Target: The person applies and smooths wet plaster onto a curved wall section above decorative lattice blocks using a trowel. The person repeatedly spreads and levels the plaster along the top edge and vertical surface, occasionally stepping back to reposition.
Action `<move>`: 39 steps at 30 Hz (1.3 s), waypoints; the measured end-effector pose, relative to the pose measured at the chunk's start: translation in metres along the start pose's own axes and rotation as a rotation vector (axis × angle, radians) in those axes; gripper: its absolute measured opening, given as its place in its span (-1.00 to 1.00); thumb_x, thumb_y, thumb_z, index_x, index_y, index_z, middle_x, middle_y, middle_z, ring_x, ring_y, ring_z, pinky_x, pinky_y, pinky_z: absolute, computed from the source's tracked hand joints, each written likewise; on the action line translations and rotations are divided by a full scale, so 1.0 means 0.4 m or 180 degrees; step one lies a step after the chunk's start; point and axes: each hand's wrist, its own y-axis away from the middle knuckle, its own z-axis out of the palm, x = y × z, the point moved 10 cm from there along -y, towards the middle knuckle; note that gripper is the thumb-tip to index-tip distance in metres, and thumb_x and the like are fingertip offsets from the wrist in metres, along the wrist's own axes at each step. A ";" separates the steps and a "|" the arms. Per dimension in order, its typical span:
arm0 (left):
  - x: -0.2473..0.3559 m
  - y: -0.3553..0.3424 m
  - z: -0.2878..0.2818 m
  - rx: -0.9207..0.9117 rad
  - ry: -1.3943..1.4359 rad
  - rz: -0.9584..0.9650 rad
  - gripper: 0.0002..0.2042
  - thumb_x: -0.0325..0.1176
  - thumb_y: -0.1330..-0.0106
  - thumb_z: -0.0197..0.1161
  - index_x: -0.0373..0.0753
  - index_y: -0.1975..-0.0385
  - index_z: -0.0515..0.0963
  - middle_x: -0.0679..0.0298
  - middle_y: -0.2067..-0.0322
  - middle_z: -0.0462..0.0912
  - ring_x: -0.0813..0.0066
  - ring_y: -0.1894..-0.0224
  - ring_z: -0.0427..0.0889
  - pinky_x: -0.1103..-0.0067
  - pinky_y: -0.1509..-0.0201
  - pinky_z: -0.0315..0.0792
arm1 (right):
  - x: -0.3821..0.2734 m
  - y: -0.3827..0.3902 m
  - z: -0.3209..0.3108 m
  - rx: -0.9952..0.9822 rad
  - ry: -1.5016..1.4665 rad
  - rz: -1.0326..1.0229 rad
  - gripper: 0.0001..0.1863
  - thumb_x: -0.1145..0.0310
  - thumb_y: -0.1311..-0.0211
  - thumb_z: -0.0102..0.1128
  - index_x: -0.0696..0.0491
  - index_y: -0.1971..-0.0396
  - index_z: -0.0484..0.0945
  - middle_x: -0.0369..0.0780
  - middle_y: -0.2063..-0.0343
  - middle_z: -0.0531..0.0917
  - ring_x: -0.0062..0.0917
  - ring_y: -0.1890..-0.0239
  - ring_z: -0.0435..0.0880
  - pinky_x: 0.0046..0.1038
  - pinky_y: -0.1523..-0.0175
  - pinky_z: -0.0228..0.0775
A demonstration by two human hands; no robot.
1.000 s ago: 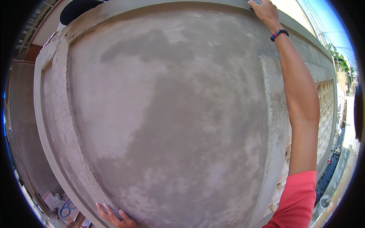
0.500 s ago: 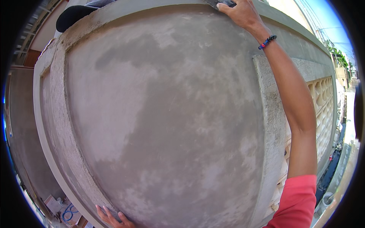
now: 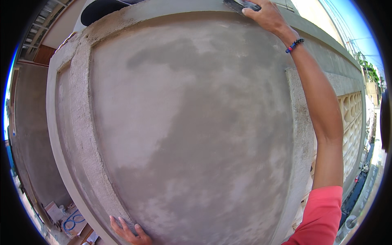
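Observation:
A grey plastered wall panel (image 3: 196, 122) fills the middle, mottled with darker damp-looking patches and framed by raised, rougher borders. At the top edge my right hand (image 3: 267, 17) is closed around a dark, flat-bladed trowel (image 3: 237, 6), which lies against the upper ledge; part of it is hidden by the fingers and cut off by the picture edge. A dark beaded bracelet (image 3: 295, 45) circles that wrist. Low on the left, my left hand (image 3: 130, 233) rests with fingers spread on the rough raised border (image 3: 96, 163) and the panel's edge, holding nothing.
A dark cap-like item (image 3: 102, 10) sits on the wall top at left. Pale openwork blocks (image 3: 350, 110) are set into the wall at right, beside a narrow street-side channel. A coiled blue hose (image 3: 73, 220) and loose items lie on the floor at lower left.
The view has shifted, so the wall appears farther right and slightly lower. My right hand keeps its hold on the trowel near the top; my left hand stays on the border.

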 end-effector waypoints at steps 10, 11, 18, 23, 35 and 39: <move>0.000 0.007 0.052 -0.0137 0.0241 -0.0146 -0.40 -0.21 -0.30 0.17 -0.35 -0.29 0.22 -0.12 -0.33 0.17 -0.11 -0.37 0.11 0.05 -0.41 -0.07 | -0.038 -0.087 -0.017 0.0411 0.0315 0.0450 -0.58 0.20 -0.02 0.14 0.04 0.11 0.63 0.02 0.21 0.65 -0.07 0.14 0.62 -0.21 -0.01 0.46; -0.001 0.012 0.051 -0.0133 0.0258 -0.0101 -0.39 -0.21 -0.30 0.16 -0.35 -0.30 0.21 -0.12 -0.33 0.15 -0.12 -0.38 0.10 0.04 -0.41 -0.08 | -0.091 -0.082 0.008 0.0354 0.0135 0.0273 -0.58 0.19 -0.02 0.14 0.05 0.12 0.63 0.02 0.21 0.65 -0.06 0.14 0.62 -0.20 -0.02 0.46; -0.009 0.008 0.072 -0.0118 0.0423 0.0109 -0.39 -0.20 -0.33 0.12 -0.34 -0.33 0.16 -0.15 -0.34 0.11 -0.16 -0.38 0.06 -0.02 -0.39 -0.09 | 0.142 -0.056 -0.084 0.0339 0.0898 0.0473 -0.49 0.00 -0.08 0.18 -0.23 -0.08 0.57 -0.12 0.10 0.68 -0.27 0.06 0.66 -0.36 -0.09 0.43; 0.009 -0.012 0.030 0.0036 0.0490 0.0092 -0.39 -0.18 -0.36 0.08 -0.31 -0.34 0.13 -0.17 -0.34 0.10 -0.19 -0.38 0.06 -0.07 -0.37 -0.10 | -0.107 -0.094 0.043 0.0230 0.0450 0.0655 -0.56 0.11 -0.03 0.18 -0.04 0.07 0.62 -0.02 0.18 0.66 -0.12 0.11 0.63 -0.26 -0.04 0.45; -0.020 -0.001 0.040 -0.0065 0.0549 0.0117 -0.40 -0.21 -0.36 0.03 -0.32 -0.34 0.10 -0.23 -0.35 0.01 -0.26 -0.38 -0.01 -0.10 -0.34 -0.08 | -0.235 -0.085 0.129 0.0270 0.0206 0.0203 -0.57 0.11 -0.05 0.18 -0.04 0.06 0.61 -0.03 0.18 0.67 -0.14 0.11 0.64 -0.26 -0.03 0.46; -0.007 -0.005 0.056 -0.0022 0.0722 0.0111 -0.46 -0.26 -0.37 -0.07 -0.33 -0.32 0.14 -0.23 -0.33 0.01 -0.32 -0.36 0.00 -0.13 -0.31 -0.04 | -0.017 -0.074 0.015 0.0279 0.0648 0.0120 -0.54 0.05 -0.13 0.20 -0.31 -0.08 0.57 -0.12 0.10 0.68 -0.29 0.06 0.65 -0.35 -0.06 0.44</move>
